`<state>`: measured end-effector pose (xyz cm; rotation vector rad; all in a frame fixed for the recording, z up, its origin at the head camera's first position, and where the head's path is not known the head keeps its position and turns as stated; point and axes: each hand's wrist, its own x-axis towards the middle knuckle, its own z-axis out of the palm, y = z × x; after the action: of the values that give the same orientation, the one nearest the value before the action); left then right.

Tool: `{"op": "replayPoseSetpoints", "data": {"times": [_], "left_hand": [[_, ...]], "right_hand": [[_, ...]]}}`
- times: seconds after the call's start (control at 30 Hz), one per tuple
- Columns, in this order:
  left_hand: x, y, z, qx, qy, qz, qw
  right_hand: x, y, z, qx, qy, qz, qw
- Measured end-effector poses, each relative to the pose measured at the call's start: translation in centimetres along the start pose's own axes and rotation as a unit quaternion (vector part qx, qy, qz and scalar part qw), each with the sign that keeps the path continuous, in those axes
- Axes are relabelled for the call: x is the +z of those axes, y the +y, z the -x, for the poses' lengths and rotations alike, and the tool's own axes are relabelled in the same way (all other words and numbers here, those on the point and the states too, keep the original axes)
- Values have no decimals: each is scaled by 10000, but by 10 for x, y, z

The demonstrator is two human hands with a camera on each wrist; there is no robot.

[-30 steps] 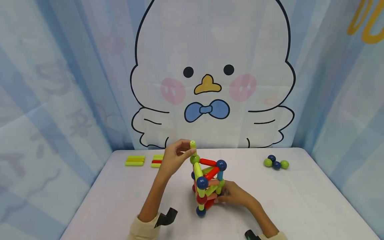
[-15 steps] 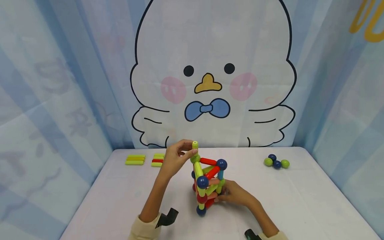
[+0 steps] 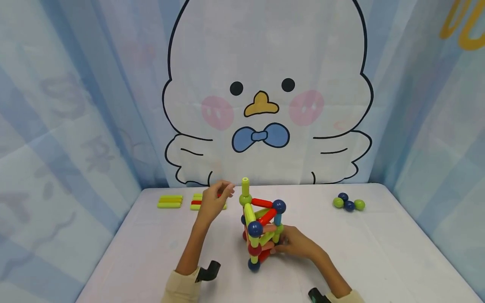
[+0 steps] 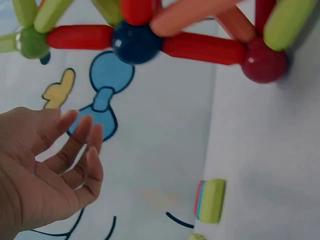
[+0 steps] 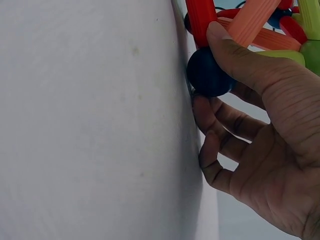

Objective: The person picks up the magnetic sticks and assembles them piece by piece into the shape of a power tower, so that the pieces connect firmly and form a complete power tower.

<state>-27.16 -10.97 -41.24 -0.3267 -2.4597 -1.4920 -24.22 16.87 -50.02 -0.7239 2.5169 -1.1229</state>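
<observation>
A tower of coloured rods and balls (image 3: pixel 255 229) stands on the table. One yellow-green rod (image 3: pixel 245 187) points straight up from the green ball (image 3: pixel 245 200) at its top left corner. My left hand (image 3: pixel 213 203) is just left of that rod, apart from it, its fingers loosely bent with nothing between them. In the left wrist view, the left hand (image 4: pixel 55 165) is below the tower's red rods. My right hand (image 3: pixel 299 243) holds the tower's lower right corner. In the right wrist view, thumb and fingers pinch a dark blue ball (image 5: pixel 210 72) there.
Yellow and yellow-green rods (image 3: pixel 170 201) lie at the table's back left. A second group with a red rod (image 3: pixel 196 202) is partly hidden behind my left hand. Blue and green balls (image 3: pixel 349 205) sit together at the back right. A printed curtain (image 3: pixel 265 160) hangs behind the table.
My left hand has let go of the upright yellow-green rod and moved left, away from it. The rod stays standing on the green ball. My right hand keeps its hold.
</observation>
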Motion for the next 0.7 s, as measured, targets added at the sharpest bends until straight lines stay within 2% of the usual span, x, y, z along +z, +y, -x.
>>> {"op": "replayPoseSetpoints", "data": {"times": [0.1, 0.23, 0.3, 0.47, 0.57, 0.7], "left_hand": [[4, -24, -4, -628, -254, -692, 9953], [12, -53, -5, -1383, -603, -1766, 9726], [16, -66, -3, -1503, -633, -2244, 9607], [19, -80, 3, -1326, -516, -2934, 9453], [19, -82, 3, -1200, -481, -3190, 9389], [18, -81, 4, -1129, -643, -3376, 9323]], "right_hand": [[0, -3, 0, 59, 10, -63, 10000], [2, -6, 1, 56, 50, -21, 10000], [2, -7, 2, -3, 70, 62, 10000], [2, -9, 6, -88, 160, 309, 9994], [1, -10, 8, -64, 296, 490, 9983], [1, -11, 11, -24, 408, 690, 9968]]}}
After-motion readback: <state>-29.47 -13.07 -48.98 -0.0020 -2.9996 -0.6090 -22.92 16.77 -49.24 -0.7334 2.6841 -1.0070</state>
